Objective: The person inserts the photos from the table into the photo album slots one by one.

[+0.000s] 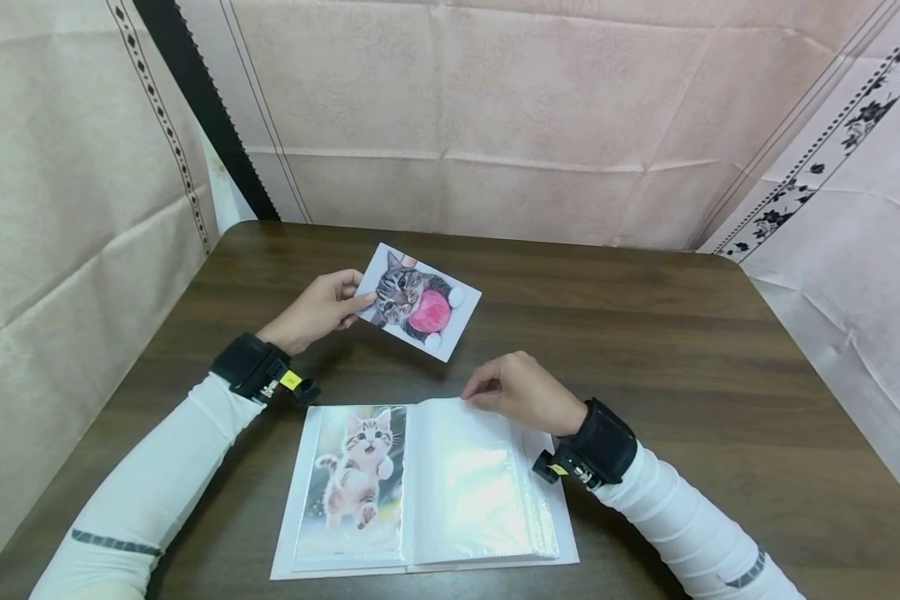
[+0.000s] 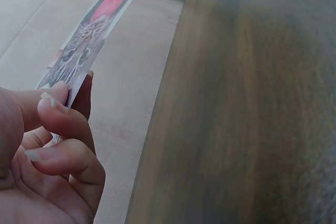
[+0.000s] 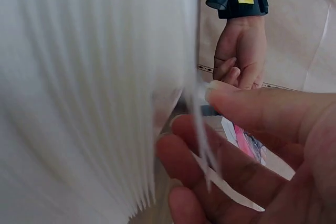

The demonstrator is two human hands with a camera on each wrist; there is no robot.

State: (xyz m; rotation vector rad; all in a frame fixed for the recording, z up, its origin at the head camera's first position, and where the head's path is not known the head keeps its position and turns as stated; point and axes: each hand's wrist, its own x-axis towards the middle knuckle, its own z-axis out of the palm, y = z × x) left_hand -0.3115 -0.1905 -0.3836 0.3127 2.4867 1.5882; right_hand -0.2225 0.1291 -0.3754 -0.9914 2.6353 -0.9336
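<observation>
My left hand (image 1: 322, 308) pinches a photo card (image 1: 418, 302) by its left edge, thumb on the front. The card shows a grey tabby cat with a pink heart and is held tilted above the table. In the left wrist view the card (image 2: 86, 43) appears nearly edge-on between thumb and fingers. My right hand (image 1: 525, 392) pinches the top edge of a clear sleeve page (image 1: 465, 483) in an open photo album (image 1: 288, 533). The right wrist view shows the thin sleeve (image 3: 195, 77) between thumb and fingers, beside a fan of other pages (image 3: 84, 77).
The album's left page holds a kitten picture (image 1: 360, 475). Beneath everything is a dark brown wooden table (image 1: 682, 350) with rounded far corners. Pale patterned cloth (image 1: 495, 108) hangs behind and at both sides. A black wristband device (image 1: 251, 367) sits on each wrist.
</observation>
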